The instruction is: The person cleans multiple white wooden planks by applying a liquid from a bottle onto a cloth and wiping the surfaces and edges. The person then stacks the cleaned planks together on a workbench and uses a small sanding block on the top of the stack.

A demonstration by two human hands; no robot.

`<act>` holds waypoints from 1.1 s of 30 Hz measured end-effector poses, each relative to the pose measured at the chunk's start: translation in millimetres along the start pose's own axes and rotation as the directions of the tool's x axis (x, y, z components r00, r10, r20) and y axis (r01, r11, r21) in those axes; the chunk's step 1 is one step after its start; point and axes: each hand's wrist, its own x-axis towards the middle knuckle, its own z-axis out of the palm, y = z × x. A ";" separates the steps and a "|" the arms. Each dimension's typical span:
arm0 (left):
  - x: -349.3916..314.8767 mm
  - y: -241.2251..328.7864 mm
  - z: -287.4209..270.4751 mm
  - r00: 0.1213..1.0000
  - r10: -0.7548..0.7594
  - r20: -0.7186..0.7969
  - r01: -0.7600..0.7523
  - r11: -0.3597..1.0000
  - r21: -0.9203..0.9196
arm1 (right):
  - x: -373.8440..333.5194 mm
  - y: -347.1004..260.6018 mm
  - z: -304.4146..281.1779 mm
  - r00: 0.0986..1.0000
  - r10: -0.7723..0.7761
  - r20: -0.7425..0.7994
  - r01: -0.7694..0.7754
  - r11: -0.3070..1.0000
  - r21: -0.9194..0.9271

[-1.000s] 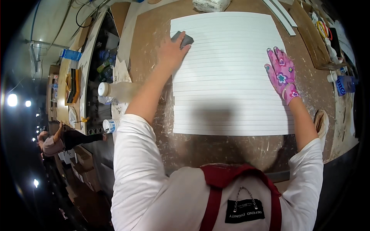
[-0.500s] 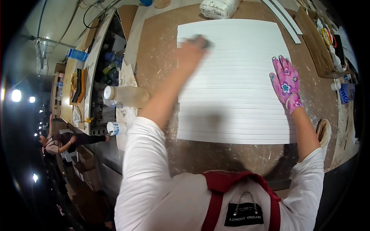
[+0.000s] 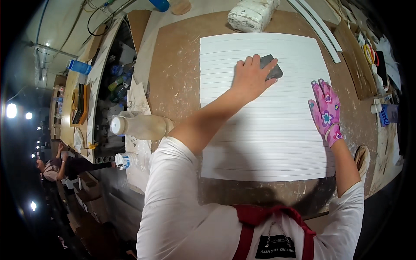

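Observation:
A large white panel (image 3: pixel 268 130), crossed by many thin parallel lines like strips laid side by side, lies flat on the brown board. My bare left hand (image 3: pixel 251 78) is on its upper middle, gripping a small dark grey rectangular block (image 3: pixel 273 69) that looks like a sanding block. The thumb and index finger rest along the block, and part of it is hidden under the hand. My right hand (image 3: pixel 326 110), in a pink flowered glove, lies flat on the panel's right edge with fingers stretched out.
A white-wrapped block (image 3: pixel 252 15) stands beyond the panel. Pale strips (image 3: pixel 318 30) and a wooden box of tools (image 3: pixel 357 60) are at the far right. At left stand a cloudy plastic jug (image 3: pixel 141 126) and a white tub (image 3: pixel 126 160). Another person (image 3: pixel 56 167) is far left.
My left hand has swept rightward across the panel with the grey block. The right hand remains on the right edge. The whole view has shifted slightly.

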 end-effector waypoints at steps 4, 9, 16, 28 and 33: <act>-9.0 -106.7 -8.7 0.944 -0.311 -0.109 0.322 0.941 0.107 | 3.9 -5.4 -2.5 0.999 -0.038 -0.007 0.038 0.999 0.022; 9.1 -38.7 -9.8 0.977 -0.215 -0.005 0.215 0.976 -0.037 | 6.1 -3.1 -1.8 0.999 -0.029 -0.022 0.030 0.999 0.045; 14.1 -94.2 -13.2 0.905 -0.417 0.081 0.420 0.907 -0.022 | 2.7 -4.6 -2.4 1.000 -0.005 -0.013 0.005 1.000 -0.008; -5.3 -126.1 -7.3 0.904 -0.420 -0.076 0.426 0.899 0.097 | 2.5 -6.2 -3.5 0.999 -0.023 -0.039 0.024 0.999 0.022; 4.4 -101.2 -34.8 0.923 -0.378 0.076 0.376 0.926 0.041 | 5.3 -3.0 -13.5 0.998 0.050 0.045 -0.052 0.998 0.038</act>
